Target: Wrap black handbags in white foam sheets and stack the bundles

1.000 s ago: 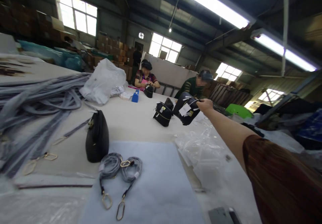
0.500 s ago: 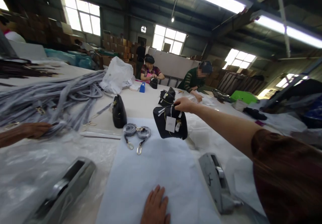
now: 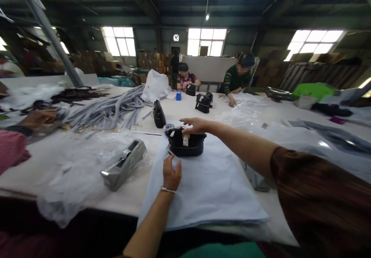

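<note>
A small black handbag (image 3: 189, 149) with a white tag stands on the pale blue-white sheet (image 3: 214, 188) in front of me. Over its top is my right hand (image 3: 197, 125), fingers stretched out and apart; whether the fingertips touch the bag I cannot tell. My left hand (image 3: 171, 174), with a bracelet at the wrist, is just before the bag's lower left corner, thumb and fingers apart and nothing held. Partly hidden behind the bag lies a coiled, plastic-wrapped strap (image 3: 168, 127). Another black bag (image 3: 159, 115) stands upright just behind to the left.
Grey tape dispensers flank the sheet, the left one (image 3: 124, 165) in full view. Wrapped straps (image 3: 113, 107) lie in a heap at left, near a co-worker's hand (image 3: 39, 118). Two people work across the table beside more black bags (image 3: 203, 102). Clear plastic (image 3: 246, 111) covers the right.
The handbag has come down from my raised right hand onto the sheet, in front of the coiled strap. My left hand has moved forward to the bag. The view has levelled.
</note>
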### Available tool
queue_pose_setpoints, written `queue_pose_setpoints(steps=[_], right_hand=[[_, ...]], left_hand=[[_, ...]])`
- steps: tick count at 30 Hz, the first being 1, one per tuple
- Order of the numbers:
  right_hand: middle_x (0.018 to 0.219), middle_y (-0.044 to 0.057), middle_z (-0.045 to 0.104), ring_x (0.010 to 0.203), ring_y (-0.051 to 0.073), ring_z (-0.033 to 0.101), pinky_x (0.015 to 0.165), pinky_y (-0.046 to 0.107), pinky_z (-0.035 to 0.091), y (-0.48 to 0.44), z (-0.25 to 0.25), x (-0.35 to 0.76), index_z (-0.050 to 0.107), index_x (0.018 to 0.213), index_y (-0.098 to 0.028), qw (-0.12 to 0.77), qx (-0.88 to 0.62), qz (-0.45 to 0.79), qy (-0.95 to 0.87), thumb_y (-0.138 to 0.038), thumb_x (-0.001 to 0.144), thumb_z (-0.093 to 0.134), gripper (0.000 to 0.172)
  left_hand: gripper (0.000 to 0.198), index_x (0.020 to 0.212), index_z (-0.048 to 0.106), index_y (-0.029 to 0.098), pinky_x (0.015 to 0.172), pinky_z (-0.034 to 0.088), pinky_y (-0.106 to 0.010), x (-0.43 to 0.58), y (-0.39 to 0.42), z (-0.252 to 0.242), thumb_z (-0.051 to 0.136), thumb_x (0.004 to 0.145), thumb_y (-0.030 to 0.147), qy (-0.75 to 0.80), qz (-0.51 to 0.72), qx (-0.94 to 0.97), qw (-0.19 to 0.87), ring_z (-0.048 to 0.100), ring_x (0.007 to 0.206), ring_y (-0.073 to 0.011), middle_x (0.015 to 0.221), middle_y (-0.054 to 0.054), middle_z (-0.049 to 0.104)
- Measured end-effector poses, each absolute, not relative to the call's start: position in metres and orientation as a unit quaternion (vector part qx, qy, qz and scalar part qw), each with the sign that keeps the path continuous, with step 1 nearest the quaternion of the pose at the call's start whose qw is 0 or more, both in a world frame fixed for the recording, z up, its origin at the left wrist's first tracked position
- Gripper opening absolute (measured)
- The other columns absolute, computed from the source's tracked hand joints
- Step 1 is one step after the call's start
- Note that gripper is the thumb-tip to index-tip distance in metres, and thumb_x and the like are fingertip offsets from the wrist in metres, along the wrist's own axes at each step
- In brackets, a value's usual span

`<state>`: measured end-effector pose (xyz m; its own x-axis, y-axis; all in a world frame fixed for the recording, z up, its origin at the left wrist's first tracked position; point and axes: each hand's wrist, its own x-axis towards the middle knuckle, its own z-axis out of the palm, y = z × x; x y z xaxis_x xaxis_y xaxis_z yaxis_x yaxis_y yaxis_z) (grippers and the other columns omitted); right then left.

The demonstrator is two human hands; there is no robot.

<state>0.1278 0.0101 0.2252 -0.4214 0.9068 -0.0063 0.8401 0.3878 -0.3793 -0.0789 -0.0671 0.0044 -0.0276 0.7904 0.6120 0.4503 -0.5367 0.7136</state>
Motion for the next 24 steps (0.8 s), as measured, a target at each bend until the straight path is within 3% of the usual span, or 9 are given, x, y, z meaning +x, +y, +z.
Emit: queue_pose_setpoints(steps=[4,6,9,11,14,16,21,24], right_hand=[[0.151,0.016,0.046,0.135,0.031,0.047,0.114,0.041,0.036,-0.016,0.187,0.169,0.029,0.158,-0.019,0.163,-0.586,0.182,-0.772,-0.048,0.074,0.081,0.102],[0.151,0.017,0.045,0.133,0.032,0.048,0.113,0.041,0.038,-0.025,0.161,0.187,0.026,0.159,-0.019,0.223,-0.613,0.200,-0.731,-0.039,0.070,0.084,0.108],[0.143,0.017,0.052,0.112,0.026,0.062,0.097,0.037,0.051,-0.034,0.123,0.201,0.023,0.159,-0.017,0.320,-0.644,0.265,-0.642,-0.034,0.074,0.079,0.103],[0.134,0.014,0.058,0.102,0.024,0.065,0.091,0.036,0.054,-0.037,0.100,0.203,0.034,0.155,-0.018,0.360,-0.636,0.290,-0.618,-0.033,0.073,0.078,0.095],[0.124,0.008,0.062,0.108,0.027,0.061,0.093,0.041,0.053,-0.039,0.066,0.198,0.054,0.138,-0.026,0.414,-0.594,0.269,-0.635,-0.035,0.069,0.079,0.074],[0.125,0.007,0.060,0.114,0.029,0.058,0.093,0.043,0.052,-0.040,0.044,0.193,0.058,0.130,-0.027,0.464,-0.565,0.257,-0.632,-0.038,0.069,0.077,0.065],[0.126,0.006,0.060,0.115,0.027,0.058,0.101,0.043,0.047,-0.042,0.008,0.184,0.051,0.131,-0.024,0.508,-0.507,0.295,-0.631,-0.042,0.067,0.081,0.072],[0.129,0.008,0.060,0.118,0.029,0.057,0.103,0.045,0.047,-0.033,0.004,0.184,0.049,0.135,-0.023,0.508,-0.515,0.313,-0.615,-0.045,0.069,0.082,0.077]], left_hand=[[0.037,0.118,0.063,0.014,0.089,0.058,-0.044,-0.091,-0.057,0.010,0.057,0.089,0.036,0.474,0.495,0.698,0.207,0.065,0.109,-0.0282,0.117,-0.017,0.067],[0.033,0.113,0.067,0.016,0.086,0.059,-0.040,-0.094,-0.053,0.018,0.060,0.086,0.035,0.466,0.482,0.711,0.211,0.066,0.105,-0.0266,0.113,-0.014,0.070],[0.031,0.107,0.069,0.015,0.081,0.061,-0.037,-0.098,-0.040,0.040,0.059,0.086,0.036,0.474,0.494,0.703,0.191,0.068,0.099,-0.0246,0.105,-0.013,0.071],[0.034,0.108,0.068,0.013,0.080,0.061,-0.036,-0.103,-0.024,0.060,0.054,0.089,0.037,0.493,0.513,0.682,0.168,0.068,0.099,-0.0240,0.107,-0.016,0.070],[0.036,0.111,0.067,0.011,0.081,0.061,-0.035,-0.120,0.003,0.093,0.051,0.090,0.037,0.519,0.531,0.657,0.130,0.068,0.101,-0.0241,0.111,-0.017,0.069],[0.035,0.109,0.067,0.013,0.081,0.061,-0.036,-0.133,0.022,0.109,0.053,0.089,0.037,0.531,0.514,0.663,0.121,0.069,0.099,-0.0238,0.109,-0.015,0.070],[0.036,0.107,0.070,0.016,0.088,0.059,-0.040,-0.155,0.072,0.113,0.060,0.082,0.039,0.550,0.421,0.702,0.166,0.069,0.097,-0.0242,0.107,-0.011,0.073],[0.042,0.108,0.071,0.018,0.096,0.055,-0.044,-0.152,0.094,0.099,0.067,0.076,0.046,0.531,0.363,0.699,0.311,0.068,0.105,-0.0276,0.107,-0.010,0.074]])
